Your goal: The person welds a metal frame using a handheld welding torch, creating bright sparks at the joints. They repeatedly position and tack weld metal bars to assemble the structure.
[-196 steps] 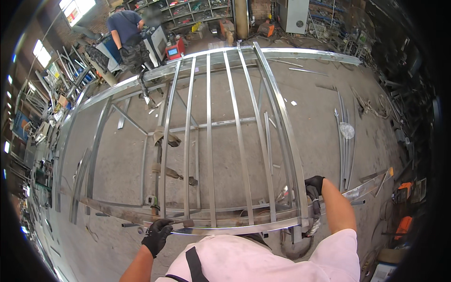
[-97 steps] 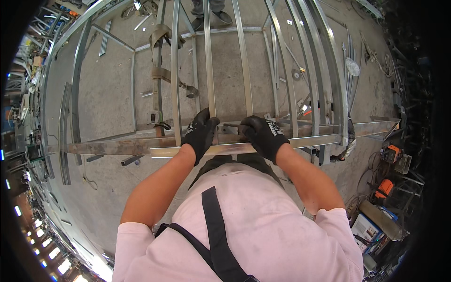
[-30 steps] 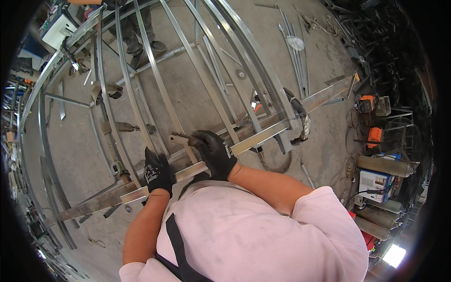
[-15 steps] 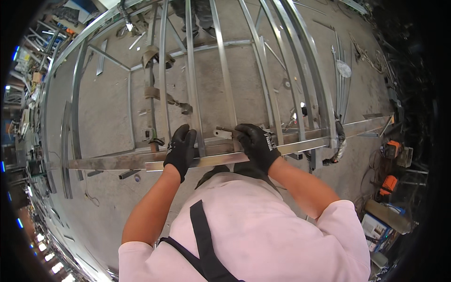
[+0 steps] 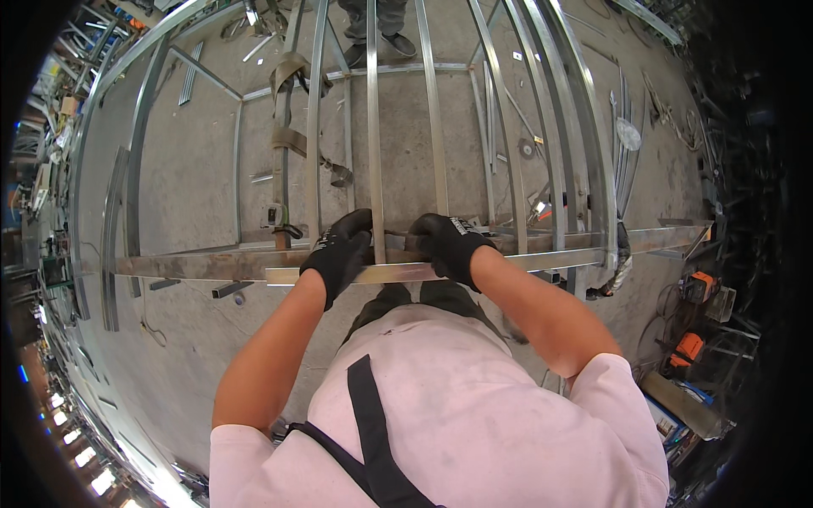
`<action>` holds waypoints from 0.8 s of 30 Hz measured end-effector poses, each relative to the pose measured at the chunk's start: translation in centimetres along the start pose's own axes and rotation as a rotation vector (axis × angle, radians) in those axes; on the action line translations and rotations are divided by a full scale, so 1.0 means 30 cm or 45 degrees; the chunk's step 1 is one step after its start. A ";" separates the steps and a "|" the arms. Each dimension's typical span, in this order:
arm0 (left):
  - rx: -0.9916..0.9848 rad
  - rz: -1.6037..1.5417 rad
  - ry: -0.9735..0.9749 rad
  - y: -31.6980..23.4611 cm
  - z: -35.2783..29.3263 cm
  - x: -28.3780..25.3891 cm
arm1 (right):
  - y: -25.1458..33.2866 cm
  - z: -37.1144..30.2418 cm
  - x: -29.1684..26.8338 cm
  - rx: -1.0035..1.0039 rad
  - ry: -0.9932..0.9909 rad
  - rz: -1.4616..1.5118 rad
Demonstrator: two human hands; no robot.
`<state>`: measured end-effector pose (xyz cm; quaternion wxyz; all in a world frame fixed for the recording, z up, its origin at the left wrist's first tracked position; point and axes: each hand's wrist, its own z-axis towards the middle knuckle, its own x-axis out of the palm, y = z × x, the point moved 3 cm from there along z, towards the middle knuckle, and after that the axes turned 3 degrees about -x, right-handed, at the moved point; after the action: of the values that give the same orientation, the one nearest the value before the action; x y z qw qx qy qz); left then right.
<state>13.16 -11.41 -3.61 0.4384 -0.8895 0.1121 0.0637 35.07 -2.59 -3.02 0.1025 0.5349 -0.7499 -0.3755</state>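
My left hand [image 5: 343, 247], in a black glove, is closed, its fingertips against the left side of an upright-running steel tube [image 5: 378, 169] of the frame. My right hand [image 5: 450, 246], also black-gloved, is closed just right of that tube. A thin dark piece [image 5: 398, 234] shows between the right fingers and the tube; the glove hides most of it. Both wrists lie over a shiny square tube [image 5: 406, 272] that crosses in front of me. Whatever the left fingers hold is hidden.
A rusty beam [image 5: 195, 267] runs under the frame. Brown straps [image 5: 292, 140] hang on a left tube, with a small clamp-like tool [image 5: 277, 217] below. Another person's shoes [image 5: 398, 44] stand beyond the frame. Orange tools [image 5: 687, 348] and cables lie at right.
My left hand has moved right and up to the tube, and my right hand has come slightly left. The pale, holed end of the metal piece near the right hand is now hidden. The view has shifted.
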 end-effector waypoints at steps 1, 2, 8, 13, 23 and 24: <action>-0.004 -0.093 0.040 0.005 0.009 0.007 | 0.017 -0.002 -0.007 -0.014 -0.023 -0.112; -0.009 -0.173 0.069 0.010 0.020 0.015 | 0.036 -0.005 -0.014 -0.046 -0.043 -0.203; -0.051 -0.258 0.125 0.041 0.026 0.033 | 0.134 -0.023 -0.012 -0.058 -0.094 -0.665; -0.107 -0.205 -0.047 0.035 0.016 0.039 | 0.179 -0.028 0.023 -0.056 -0.125 -0.874; 0.057 0.881 -0.288 -0.073 -0.033 0.038 | 0.184 -0.021 0.089 -0.193 -0.102 -1.056; 0.059 0.940 -0.267 -0.072 -0.030 0.038 | 0.183 -0.022 0.091 -0.201 -0.102 -1.063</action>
<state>14.83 -11.01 -1.63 0.4150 -0.7678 0.3808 0.3055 30.34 -4.49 0.45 -0.0468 0.7681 -0.4413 -0.4616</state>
